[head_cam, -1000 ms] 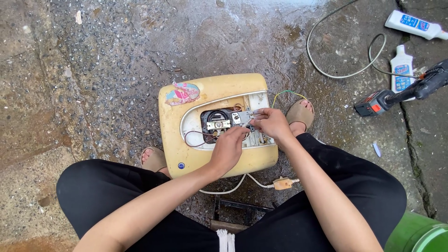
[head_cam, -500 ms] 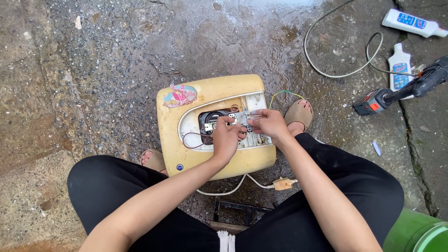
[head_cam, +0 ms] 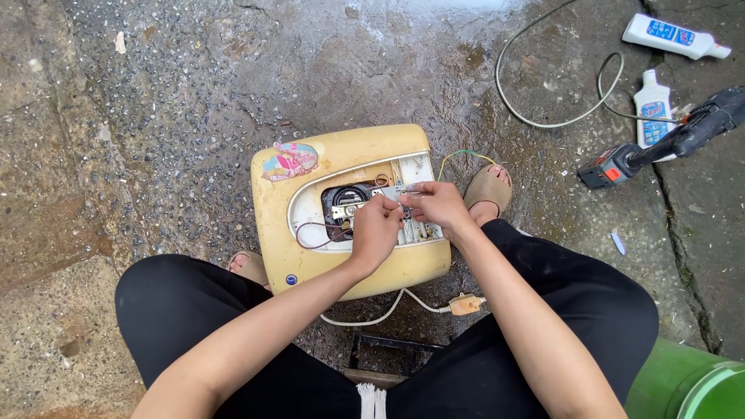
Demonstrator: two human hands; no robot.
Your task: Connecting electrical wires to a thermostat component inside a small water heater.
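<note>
A yellowed, boxy water heater point(head_cam: 341, 159) lies on the wet concrete between my knees, with its front panel off and a black round part point(head_cam: 347, 198), a metal bracket and wires showing. My left hand point(head_cam: 375, 230) rests over the open compartment, fingertips pinched on a small part by the bracket. My right hand point(head_cam: 434, 205) meets it from the right, with thumb and forefinger pinching a thin wire end. The fingers hide what lies beneath them. A brown wire loop point(head_cam: 310, 233) hangs at the compartment's left.
A white cord with an orange inline switch point(head_cam: 464, 305) trails from under the heater. At the right lie a black and red power tool point(head_cam: 660, 147), two white bottles point(head_cam: 653, 109) and a looping grey cable point(head_cam: 535, 116). A green bin point(head_cam: 691, 384) stands at the lower right.
My left hand has slid up and right to meet my right hand over the bracket. The right hand has barely shifted.
</note>
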